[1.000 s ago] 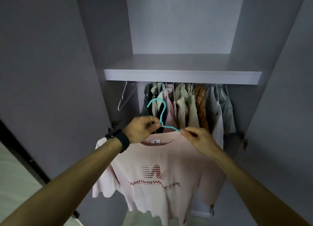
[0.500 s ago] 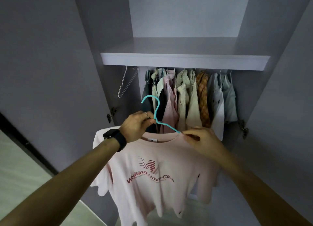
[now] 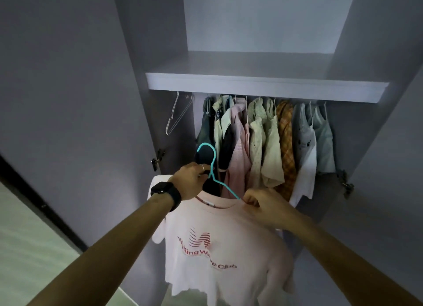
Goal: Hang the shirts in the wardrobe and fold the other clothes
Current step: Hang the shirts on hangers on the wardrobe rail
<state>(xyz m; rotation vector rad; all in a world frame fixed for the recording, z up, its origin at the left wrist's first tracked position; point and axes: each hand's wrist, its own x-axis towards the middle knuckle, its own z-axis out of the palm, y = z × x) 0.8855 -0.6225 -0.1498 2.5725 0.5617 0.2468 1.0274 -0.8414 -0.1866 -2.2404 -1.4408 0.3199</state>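
Observation:
A pale pink T-shirt [image 3: 219, 255] with red lettering hangs on a teal hanger [image 3: 211, 166] in front of the open wardrobe. My left hand [image 3: 191, 182], with a black watch on the wrist, grips the hanger's neck just below its hook. My right hand [image 3: 263, 205] pinches the shirt's collar and shoulder over the hanger's right arm. The hook points up, below the row of hung clothes [image 3: 265, 140].
A white shelf [image 3: 265, 85] spans the wardrobe above the rail. Empty wire hangers [image 3: 177, 114] dangle at the rail's left end. Grey open doors stand on both sides, with hinges [image 3: 156, 160] on the left and right [image 3: 345, 184]. Pale floor lies at the lower left.
The view has drawn nearer to the wardrobe and tilted a little. Both hands keep the same hold on the hanger and shirt, which has swung slightly.

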